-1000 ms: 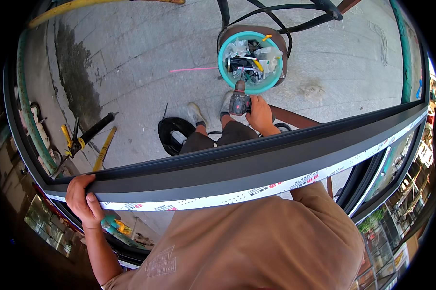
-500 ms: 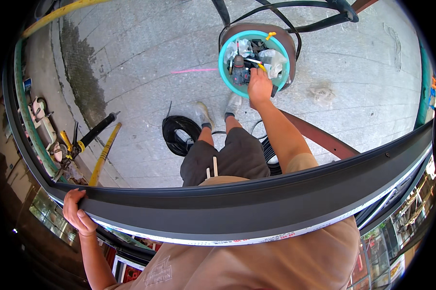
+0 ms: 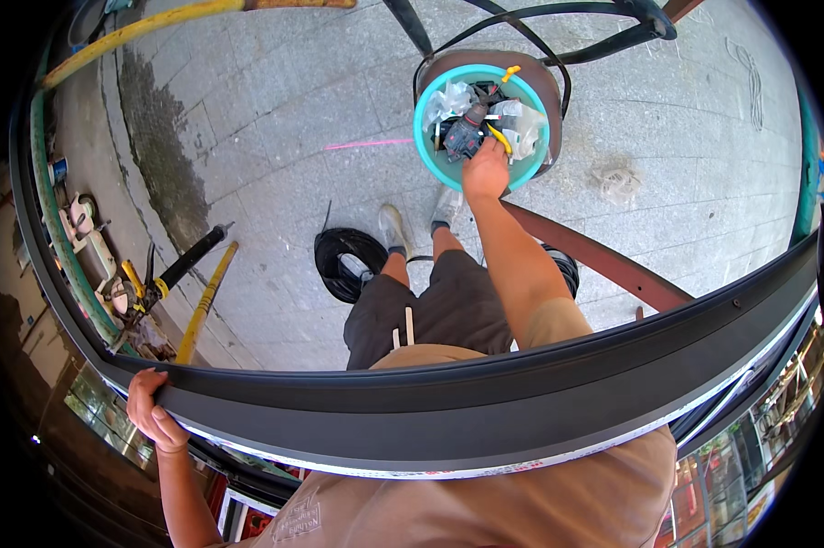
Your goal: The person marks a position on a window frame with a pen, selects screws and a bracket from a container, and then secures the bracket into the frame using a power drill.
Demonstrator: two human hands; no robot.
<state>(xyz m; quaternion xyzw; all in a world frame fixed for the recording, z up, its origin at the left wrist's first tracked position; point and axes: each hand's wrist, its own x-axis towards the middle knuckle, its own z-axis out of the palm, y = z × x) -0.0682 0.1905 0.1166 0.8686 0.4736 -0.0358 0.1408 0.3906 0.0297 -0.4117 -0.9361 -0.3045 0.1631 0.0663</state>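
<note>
Drill (image 3: 465, 137) is now lying inside the turquoise basin (image 3: 421, 151), chuck slanting away and rightward, beside plastic bags (image 3: 527, 130); a second ago right hand (image 3: 486, 171) was holding it over the near rim. That hand is reaching in by the drill's rear; fingers are partly hiding, so cannot tell whether they are gripping or loosening. Left hand (image 3: 156, 416) is clasping dark grey frame (image 3: 448, 411) near its left corner, fingers curling over. Reading: tool is probably being laid down, frame being steadied one-handed.
</note>
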